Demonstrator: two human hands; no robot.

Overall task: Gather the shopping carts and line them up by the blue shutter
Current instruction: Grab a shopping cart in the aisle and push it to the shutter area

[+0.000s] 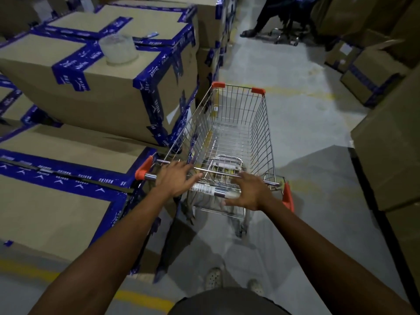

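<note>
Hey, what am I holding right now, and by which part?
Nothing is gripped: the left hand and right hand rest open, fingers uncurled, on the handle bar of the shopping cart.

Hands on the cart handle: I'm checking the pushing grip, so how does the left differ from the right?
The left hand lies near the left orange end of the handle, fingers close together; the right hand lies right of the middle, fingers spread, thumb stuck out on the bar's near side. Both rest palm down on the cart handle, fingers fairly straight, not wrapped round it.
</note>
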